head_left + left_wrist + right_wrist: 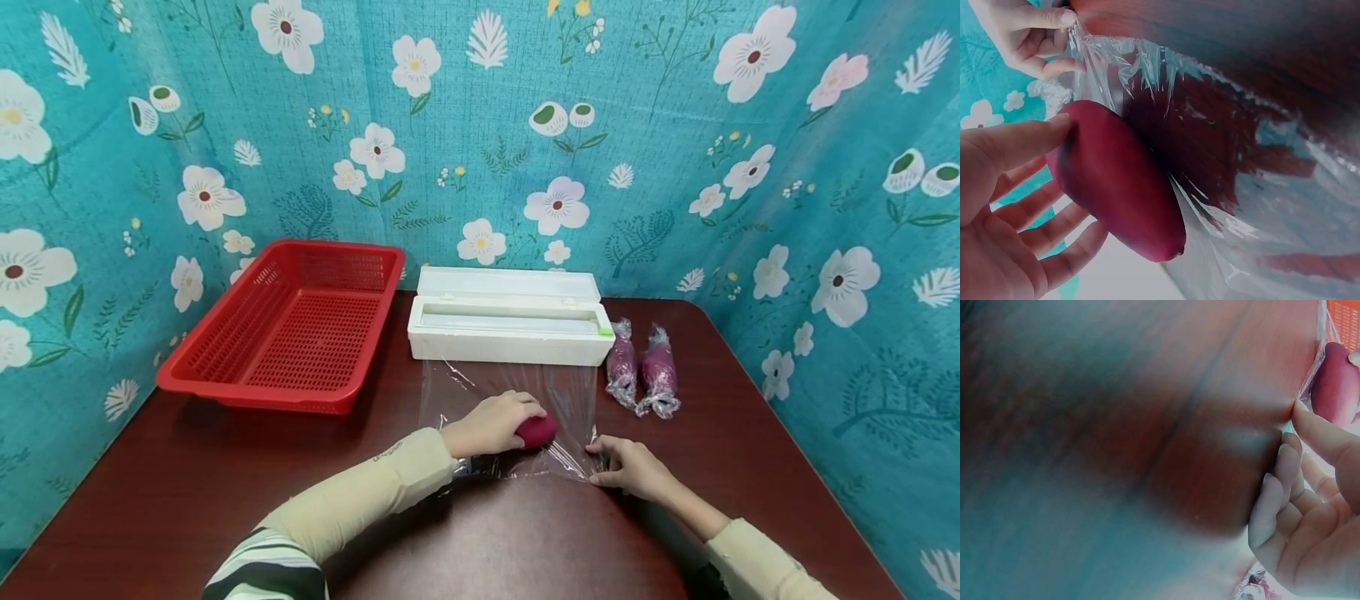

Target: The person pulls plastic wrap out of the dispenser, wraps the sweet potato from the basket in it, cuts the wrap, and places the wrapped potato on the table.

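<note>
My left hand (491,423) grips a smooth, dark magenta, oblong fruit or vegetable (1119,178) with a small nub at one end; its exact kind cannot be told. In the left wrist view, thumb and fingers lie on opposite sides of it. Beneath it, clear plastic wrap (480,385) stretches out from the front of a white wrap dispenser (510,346). At the sheet's near right corner, my right hand (637,468) pinches the film's edge. The right wrist view shows that hand (1310,506) low over the tabletop, with the magenta piece beyond it.
The dispenser's lid stands raised, and a light green piece (605,332) sits at its right end. Two magenta pieces wrapped in film (660,371) lie to its right. A red perforated basket (262,392) stands at the left on the dark wooden table (495,542). A floral curtain (450,108) hangs behind.
</note>
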Demonstrator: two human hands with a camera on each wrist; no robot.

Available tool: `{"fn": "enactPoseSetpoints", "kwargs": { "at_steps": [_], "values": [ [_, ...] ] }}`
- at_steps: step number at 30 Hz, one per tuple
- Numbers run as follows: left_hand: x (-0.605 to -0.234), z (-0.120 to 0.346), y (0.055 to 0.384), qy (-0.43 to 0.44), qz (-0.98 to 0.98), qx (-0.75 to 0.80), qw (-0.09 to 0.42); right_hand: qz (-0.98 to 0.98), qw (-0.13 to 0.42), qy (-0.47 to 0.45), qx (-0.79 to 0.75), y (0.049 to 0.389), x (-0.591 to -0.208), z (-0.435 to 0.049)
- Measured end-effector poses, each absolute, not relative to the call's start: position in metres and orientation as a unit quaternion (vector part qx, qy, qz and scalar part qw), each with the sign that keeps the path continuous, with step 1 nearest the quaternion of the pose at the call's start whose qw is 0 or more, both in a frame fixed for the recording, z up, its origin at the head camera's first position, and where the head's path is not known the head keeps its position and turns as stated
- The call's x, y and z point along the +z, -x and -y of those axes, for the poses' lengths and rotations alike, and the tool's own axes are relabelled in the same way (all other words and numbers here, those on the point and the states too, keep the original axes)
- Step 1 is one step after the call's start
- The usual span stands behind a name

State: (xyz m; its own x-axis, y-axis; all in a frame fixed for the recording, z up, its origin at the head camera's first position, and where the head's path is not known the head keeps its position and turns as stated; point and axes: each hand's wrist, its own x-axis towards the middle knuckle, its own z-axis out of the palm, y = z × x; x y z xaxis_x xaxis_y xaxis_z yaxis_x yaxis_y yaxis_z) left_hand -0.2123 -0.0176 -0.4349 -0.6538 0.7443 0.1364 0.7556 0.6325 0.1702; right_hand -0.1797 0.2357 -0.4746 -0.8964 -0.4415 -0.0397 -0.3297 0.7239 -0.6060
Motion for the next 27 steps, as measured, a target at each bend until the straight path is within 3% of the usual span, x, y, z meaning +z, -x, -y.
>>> {"fn": "enactPoseSetpoints", "kwargs": {
  "at_steps": [12,27],
  "values": [
    [-0.426,0.043,0.203,0.407,0.902,-0.112,0.094,-0.927,0.091,0.203,-0.303,0.177,-0.47,-0.231],
    [-0.447,0.135,0.185,0.351,0.924,-0.121,-0.091,-0.892,0.077,0.242,-0.373,0.181,-0.469,-0.239]
  ]
}}
